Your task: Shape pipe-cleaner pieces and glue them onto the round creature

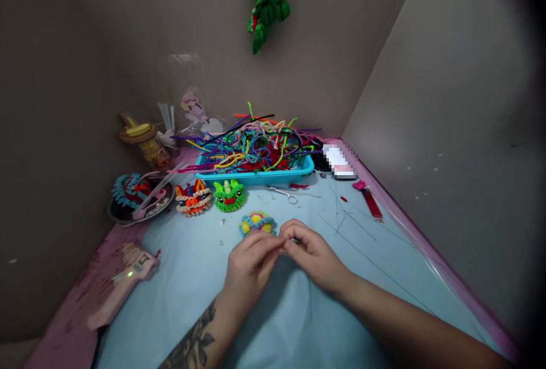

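Observation:
My left hand (256,258) and my right hand (309,249) meet at the middle of the table, fingertips pinched together. Whatever lies between the fingers is too small or hidden to make out. Just behind my left hand sits a round fuzzy piece (257,222) in blue, yellow and pink, its lower part covered by my fingers. Farther back stand a green fuzzy animal head (229,196) with eyes and a red mouth, and an orange, cream and blue fuzzy head (193,198) beside it.
A blue tray (256,177) heaped with coloured pipe cleaners stands at the back. Scissors (290,198) lie before it. Leftward are a pink glue gun (128,283) and a dark bowl (117,215). A phone (340,161), red strip (372,204) and thin wires (358,227) lie rightward.

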Motion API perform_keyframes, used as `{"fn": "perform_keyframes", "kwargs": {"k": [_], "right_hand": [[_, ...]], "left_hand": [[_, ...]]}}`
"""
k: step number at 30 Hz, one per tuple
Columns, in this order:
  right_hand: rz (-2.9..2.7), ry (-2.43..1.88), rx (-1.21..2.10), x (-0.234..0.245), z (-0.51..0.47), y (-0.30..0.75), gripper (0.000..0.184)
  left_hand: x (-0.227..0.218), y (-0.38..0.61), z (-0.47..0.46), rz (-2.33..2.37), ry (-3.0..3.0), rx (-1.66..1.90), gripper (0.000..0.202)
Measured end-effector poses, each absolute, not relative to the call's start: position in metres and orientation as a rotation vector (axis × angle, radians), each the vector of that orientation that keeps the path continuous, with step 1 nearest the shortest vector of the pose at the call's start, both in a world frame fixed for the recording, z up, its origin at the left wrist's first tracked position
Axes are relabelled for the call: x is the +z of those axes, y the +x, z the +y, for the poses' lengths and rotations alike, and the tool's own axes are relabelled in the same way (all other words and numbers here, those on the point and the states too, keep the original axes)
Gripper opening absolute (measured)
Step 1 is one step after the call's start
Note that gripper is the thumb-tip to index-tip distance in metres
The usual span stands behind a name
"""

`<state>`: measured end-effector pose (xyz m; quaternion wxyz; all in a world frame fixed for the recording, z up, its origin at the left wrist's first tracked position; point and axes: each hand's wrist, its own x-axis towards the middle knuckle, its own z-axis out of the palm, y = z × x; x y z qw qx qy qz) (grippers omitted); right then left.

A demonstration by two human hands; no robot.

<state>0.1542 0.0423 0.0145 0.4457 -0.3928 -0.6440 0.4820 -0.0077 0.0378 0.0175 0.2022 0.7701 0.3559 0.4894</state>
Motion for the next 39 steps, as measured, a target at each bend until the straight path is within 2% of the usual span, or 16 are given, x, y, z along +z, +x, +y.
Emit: {"fn": "perform_keyframes", "kwargs": {"k": [4,7,9,11,14,16,27,39], "right_hand": [[-1.59,-0.954,1.239,0.015,0.042,0.153,0.02],[-1.608,-0.946,1.193,0.016,0.041,0.152,0.02],[-1.628,-0.959,1.081,0.016,0.038,0.153,0.012],[-1.659,-0.984,0.9,0.016,0.035,0.154,0.006],[-1.74,-0.994,0.628,0.015,0.031,0.157,0.018],[-1.798,-0.979,0.519,0.015,0.03,0.159,0.019],[-1.863,-0.916,0.336,0.023,0.029,0.162,0.018],[-1.994,-0.88,0.188,0.024,0.03,0.164,0.034]], "left_hand": [[0.018,-0.009,0.038,0.988,2.074,1.377,0.02],[0.02,-0.008,0.037,1.066,1.847,1.338,0.011],[0.02,-0.006,0.037,1.131,1.527,1.249,0.004],[0.02,-0.004,0.038,1.109,1.154,1.152,0.008],[0.018,-0.002,0.038,0.975,0.737,1.048,0.019],[0.017,-0.002,0.038,0.904,0.601,0.989,0.02],[0.008,-0.001,0.034,0.799,0.62,0.935,0.02],[0.011,0.0,0.035,1.013,0.824,0.953,0.029]]}}
